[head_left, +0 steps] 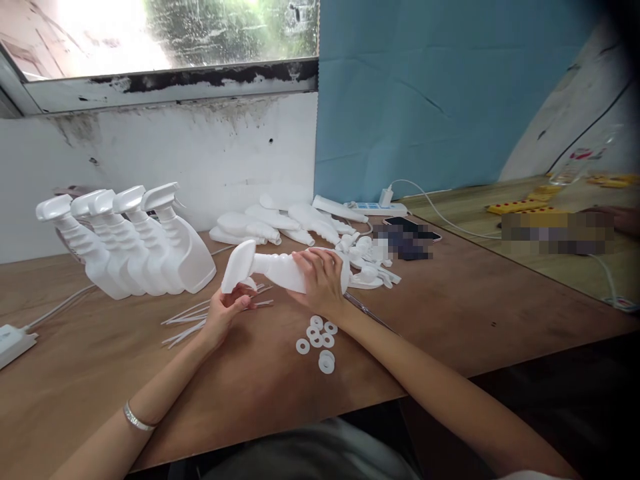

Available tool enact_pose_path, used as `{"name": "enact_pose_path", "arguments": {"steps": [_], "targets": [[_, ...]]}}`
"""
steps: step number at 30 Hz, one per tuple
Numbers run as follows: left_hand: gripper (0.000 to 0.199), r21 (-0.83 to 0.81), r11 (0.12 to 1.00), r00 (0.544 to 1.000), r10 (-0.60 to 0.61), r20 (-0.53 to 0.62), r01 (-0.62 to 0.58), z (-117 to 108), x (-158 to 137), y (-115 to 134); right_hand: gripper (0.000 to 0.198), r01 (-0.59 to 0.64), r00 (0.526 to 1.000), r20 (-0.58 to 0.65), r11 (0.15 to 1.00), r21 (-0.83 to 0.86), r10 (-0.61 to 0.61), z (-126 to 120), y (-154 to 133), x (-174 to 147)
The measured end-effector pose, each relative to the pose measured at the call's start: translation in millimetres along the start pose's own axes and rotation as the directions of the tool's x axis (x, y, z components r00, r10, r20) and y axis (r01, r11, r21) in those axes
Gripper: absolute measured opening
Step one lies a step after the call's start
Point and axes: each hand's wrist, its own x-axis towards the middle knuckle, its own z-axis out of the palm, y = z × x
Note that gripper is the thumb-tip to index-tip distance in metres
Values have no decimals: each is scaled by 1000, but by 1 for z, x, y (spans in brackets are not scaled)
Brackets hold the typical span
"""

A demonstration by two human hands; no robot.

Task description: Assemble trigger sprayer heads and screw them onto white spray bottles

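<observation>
A white plastic bottle (280, 270) lies on its side above the table, its neck toward the left. My right hand (323, 280) is wrapped over its body. At the neck end is a white spray trigger head (239, 265), and my left hand (231, 305) grips it from below, fingers partly hidden behind it. Whether head and neck are joined, I cannot tell. Thin white tubes (193, 317) lie beneath and beside my left hand. Flat white washers (316, 339) are scattered on the table just below my right hand.
Several white spray bottles with heads (150, 253) stand in a row at left. White bottles (285, 223) and loose trigger heads (365, 260) lie behind my hands. A phone (413, 228), power strip (377, 209) and cable are at the back. Another power strip (15, 343) sits at far left.
</observation>
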Motion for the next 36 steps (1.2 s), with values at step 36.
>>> {"name": "enact_pose_path", "arguments": {"steps": [36], "targets": [[42,111,982,963,172,-209,-151,-3,-4,4,31,225,955,-139,943,-243,-264,-2,-15,4]]}}
